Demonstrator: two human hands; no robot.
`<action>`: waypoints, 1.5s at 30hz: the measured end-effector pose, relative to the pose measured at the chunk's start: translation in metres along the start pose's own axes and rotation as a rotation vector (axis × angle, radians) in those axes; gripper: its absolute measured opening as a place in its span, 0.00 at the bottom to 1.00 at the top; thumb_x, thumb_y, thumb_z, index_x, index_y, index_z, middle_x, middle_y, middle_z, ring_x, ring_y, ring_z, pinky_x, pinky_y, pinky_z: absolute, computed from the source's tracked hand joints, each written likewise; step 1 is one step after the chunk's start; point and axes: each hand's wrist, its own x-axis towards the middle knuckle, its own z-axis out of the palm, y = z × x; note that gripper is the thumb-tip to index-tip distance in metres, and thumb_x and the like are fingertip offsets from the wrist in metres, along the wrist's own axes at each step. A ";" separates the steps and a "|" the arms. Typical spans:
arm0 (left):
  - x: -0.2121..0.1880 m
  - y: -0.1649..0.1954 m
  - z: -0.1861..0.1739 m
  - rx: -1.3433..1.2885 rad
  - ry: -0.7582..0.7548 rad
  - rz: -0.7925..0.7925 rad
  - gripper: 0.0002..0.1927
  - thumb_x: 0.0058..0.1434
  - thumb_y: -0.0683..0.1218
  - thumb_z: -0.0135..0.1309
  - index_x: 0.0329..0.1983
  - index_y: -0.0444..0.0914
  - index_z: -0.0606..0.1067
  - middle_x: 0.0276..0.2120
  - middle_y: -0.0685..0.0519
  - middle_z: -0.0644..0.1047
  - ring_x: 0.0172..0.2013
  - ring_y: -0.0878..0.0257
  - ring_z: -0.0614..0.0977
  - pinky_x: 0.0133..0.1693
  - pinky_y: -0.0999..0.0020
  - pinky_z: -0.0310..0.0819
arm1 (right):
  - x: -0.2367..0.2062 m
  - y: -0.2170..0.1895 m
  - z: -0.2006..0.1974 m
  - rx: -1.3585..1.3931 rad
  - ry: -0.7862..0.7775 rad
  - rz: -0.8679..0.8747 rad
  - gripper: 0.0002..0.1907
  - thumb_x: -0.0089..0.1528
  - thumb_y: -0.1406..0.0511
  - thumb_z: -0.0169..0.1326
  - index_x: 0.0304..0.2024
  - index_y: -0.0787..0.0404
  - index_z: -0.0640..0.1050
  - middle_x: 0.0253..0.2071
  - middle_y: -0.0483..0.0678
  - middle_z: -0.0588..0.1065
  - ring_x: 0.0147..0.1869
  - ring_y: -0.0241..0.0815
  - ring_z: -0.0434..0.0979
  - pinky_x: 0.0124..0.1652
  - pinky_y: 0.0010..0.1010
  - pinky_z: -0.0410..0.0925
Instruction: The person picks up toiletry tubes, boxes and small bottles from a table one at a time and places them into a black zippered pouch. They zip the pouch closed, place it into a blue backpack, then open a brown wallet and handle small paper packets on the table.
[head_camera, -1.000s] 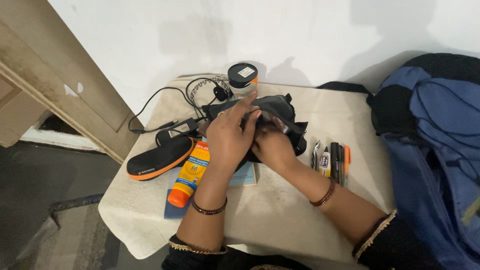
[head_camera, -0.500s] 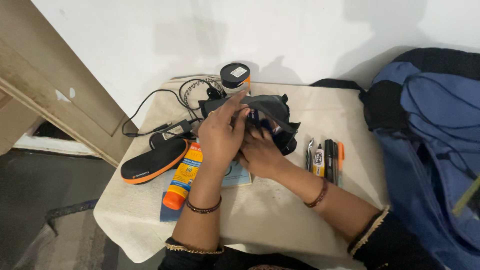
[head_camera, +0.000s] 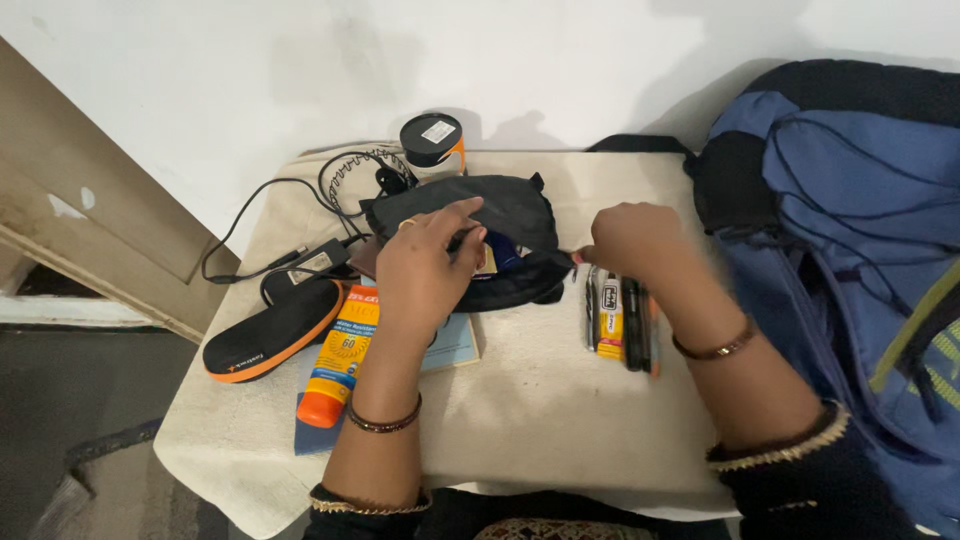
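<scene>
A black zip pouch (head_camera: 515, 212) lies open on the small cloth-covered table (head_camera: 540, 420), with yellow and blue items showing in its mouth. My left hand (head_camera: 428, 268) grips the pouch's front edge, thumb and forefinger at the opening. My right hand (head_camera: 632, 238) is blurred, its fingers curled at the pouch's right end, just above a row of pens and markers (head_camera: 622, 322). Whether it pinches anything is not visible.
An orange sunscreen tube (head_camera: 335, 365), a black insole with an orange rim (head_camera: 268, 342), a blue booklet (head_camera: 458, 345) and a charger with cable (head_camera: 318, 262) lie left. A round black-lidded jar (head_camera: 432, 140) stands behind. A blue backpack (head_camera: 850, 250) fills the right side.
My right hand has come out of the pouch and moved right to its end, over the pens. My left hand stays on the pouch's opening.
</scene>
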 end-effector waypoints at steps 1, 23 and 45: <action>0.000 0.000 0.000 -0.006 0.014 0.014 0.15 0.62 0.48 0.62 0.52 0.45 0.79 0.36 0.57 0.83 0.38 0.55 0.83 0.40 0.61 0.76 | 0.008 -0.001 0.007 -0.004 0.023 0.028 0.27 0.59 0.40 0.59 0.36 0.55 0.86 0.38 0.50 0.82 0.46 0.51 0.83 0.43 0.41 0.73; 0.004 0.007 -0.006 -0.101 0.327 0.040 0.15 0.66 0.42 0.63 0.55 0.43 0.78 0.39 0.55 0.83 0.35 0.62 0.82 0.38 0.68 0.77 | 0.037 0.009 0.022 0.241 -0.053 -0.038 0.22 0.55 0.49 0.61 0.43 0.55 0.86 0.44 0.52 0.82 0.50 0.53 0.81 0.49 0.44 0.73; 0.005 0.007 -0.011 -0.039 0.333 0.017 0.14 0.66 0.43 0.62 0.54 0.44 0.79 0.39 0.56 0.83 0.37 0.61 0.84 0.39 0.67 0.77 | -0.052 -0.072 -0.019 0.441 0.888 -0.668 0.08 0.60 0.61 0.63 0.33 0.57 0.78 0.30 0.44 0.78 0.36 0.45 0.80 0.32 0.36 0.71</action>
